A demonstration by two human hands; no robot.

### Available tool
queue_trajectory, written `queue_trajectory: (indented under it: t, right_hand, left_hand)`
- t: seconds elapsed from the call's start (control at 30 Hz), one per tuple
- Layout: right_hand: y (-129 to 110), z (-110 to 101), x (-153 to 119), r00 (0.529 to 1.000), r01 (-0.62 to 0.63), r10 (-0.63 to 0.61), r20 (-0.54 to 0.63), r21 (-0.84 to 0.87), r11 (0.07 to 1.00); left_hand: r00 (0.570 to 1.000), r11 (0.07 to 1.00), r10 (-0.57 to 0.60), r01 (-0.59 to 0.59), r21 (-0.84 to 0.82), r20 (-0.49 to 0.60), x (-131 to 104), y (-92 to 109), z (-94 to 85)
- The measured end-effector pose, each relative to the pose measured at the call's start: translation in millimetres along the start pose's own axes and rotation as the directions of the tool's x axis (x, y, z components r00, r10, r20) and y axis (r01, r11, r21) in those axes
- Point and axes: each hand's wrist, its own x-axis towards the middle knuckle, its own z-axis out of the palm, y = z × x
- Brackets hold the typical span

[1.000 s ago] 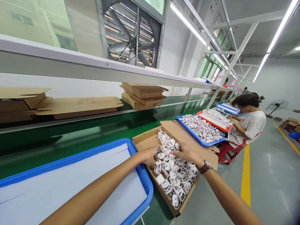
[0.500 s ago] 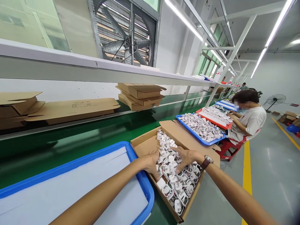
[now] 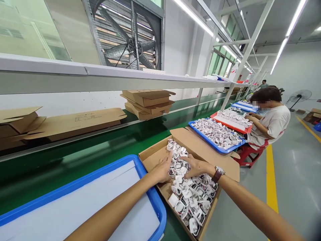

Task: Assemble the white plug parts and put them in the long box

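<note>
An open cardboard box [image 3: 153,151] holds a pile of small white plastic parts [image 3: 193,201] with dark bits in them. Inside the box, near its left wall, my left hand [image 3: 164,168] touches the pile with its fingers apart. My right hand [image 3: 197,166], with a watch on the wrist, lies over the middle of the pile, fingers spread and partly among the parts. White parts show between the two hands. Left of the box is a blue tray [image 3: 130,160] lined with a flat white sheet.
Beyond the box, a blue tray [image 3: 218,147] of similar parts stands beside a red tray [image 3: 232,126]. A seated person [image 3: 269,124] works there. Folded cardboard boxes [image 3: 147,102] lie at the back of the green bench, below a white shelf [image 3: 100,77].
My left hand has turned and moved slightly up the box. My right hand has shifted a little left, its fingers closer to the left hand. The view has shifted slightly.
</note>
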Motion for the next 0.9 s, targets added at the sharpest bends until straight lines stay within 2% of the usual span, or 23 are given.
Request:
queue_trajectory:
  t: [0.17, 0.47, 0.63, 0.77, 0.9]
  right_hand:
    - [-10.8, 9.3, 10.4, 1.0, -0.002, 0.002, -0.018, -0.014, 1.0]
    - [-20.5, 8.0, 15.7, 0.999, 0.046, -0.045, 0.009, -0.037, 0.998]
    - [-23.9, 5.0, 10.5, 0.997, 0.061, -0.059, 0.047, -0.044, 0.997]
    - [-25.3, 8.5, 10.0, 1.0, 0.029, -0.029, -0.01, -0.044, 0.999]
    - [-23.3, 14.9, 15.2, 0.998, 0.026, -0.029, -0.06, -0.036, 0.999]
  left_hand:
    - [0.997, 0.997, -0.04, 0.035, 0.068, 0.071, 6.9, 4.2, -5.7]
    - [0.998, 0.994, 0.005, -0.011, 0.106, 0.055, 6.2, 3.5, -7.4]
    - [0.998, 0.995, -0.011, 0.005, 0.102, 0.06, 7.2, 1.8, -10.2]
    - [0.998, 0.996, -0.023, 0.018, 0.084, 0.061, 6.3, -0.6, -12.2]
    - [0.999, 0.997, 0.027, -0.029, 0.066, 0.038, 4.2, -4.0, -11.4]
